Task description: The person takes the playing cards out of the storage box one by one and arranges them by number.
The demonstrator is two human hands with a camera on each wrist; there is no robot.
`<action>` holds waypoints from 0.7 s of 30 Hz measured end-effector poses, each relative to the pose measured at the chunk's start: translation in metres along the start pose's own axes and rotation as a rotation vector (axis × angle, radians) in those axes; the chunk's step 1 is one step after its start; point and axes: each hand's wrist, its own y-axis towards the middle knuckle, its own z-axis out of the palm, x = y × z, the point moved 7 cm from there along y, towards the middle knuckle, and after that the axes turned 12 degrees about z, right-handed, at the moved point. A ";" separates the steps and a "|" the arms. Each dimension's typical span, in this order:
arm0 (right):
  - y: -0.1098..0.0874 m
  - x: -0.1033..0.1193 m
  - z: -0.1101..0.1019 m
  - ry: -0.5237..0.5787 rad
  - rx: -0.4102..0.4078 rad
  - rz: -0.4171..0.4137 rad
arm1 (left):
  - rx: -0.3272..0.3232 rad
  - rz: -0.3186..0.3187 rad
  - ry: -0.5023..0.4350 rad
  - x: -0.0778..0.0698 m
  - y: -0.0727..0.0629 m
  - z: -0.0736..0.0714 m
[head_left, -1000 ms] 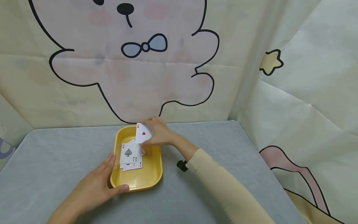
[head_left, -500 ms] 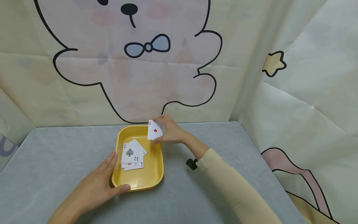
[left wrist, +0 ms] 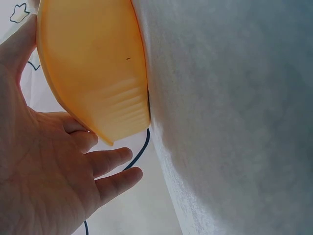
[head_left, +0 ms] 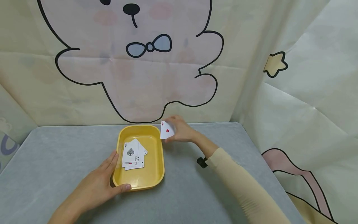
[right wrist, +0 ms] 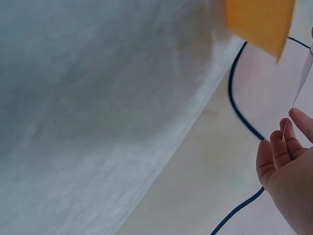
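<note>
A yellow tray (head_left: 154, 168) sits on the table with several playing cards (head_left: 130, 152) in a loose stack, an ace of spades uppermost. My left hand (head_left: 93, 186) rests against its left side, straight fingers along the wall and thumb over the near rim; in the left wrist view fingertips meet the rim of the tray (left wrist: 93, 63). In the head view my right hand (head_left: 181, 130) pinches an ace of hearts (head_left: 165, 129), face toward me, just off the tray's far right rim. The right wrist view shows that ace of hearts (right wrist: 302, 81) nearly edge-on.
The grey cloth-covered table (head_left: 190, 189) extends on both sides of the tray. Behind it hangs a printed curtain (head_left: 179, 81), with another sheet (head_left: 313, 102) along the right side. A small black object (head_left: 202, 162) shows by the right cuff.
My right hand has carried the ace of hearts rightward, from above the tray to beyond its right rim. The left hand stays at the tray, and the stack lies as before.
</note>
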 end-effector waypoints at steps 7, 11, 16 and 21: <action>-0.001 -0.013 0.004 -0.031 0.004 0.011 | -0.002 0.005 0.001 0.000 0.000 -0.001; 0.000 -0.019 0.009 -0.040 0.017 0.028 | -0.001 0.006 -0.001 0.001 0.000 -0.001; 0.000 -0.028 0.014 -0.054 0.030 0.046 | 0.005 -0.001 -0.004 0.001 0.000 -0.001; 0.002 -0.038 0.020 -0.076 0.038 0.048 | -0.002 0.003 -0.007 0.001 0.000 -0.001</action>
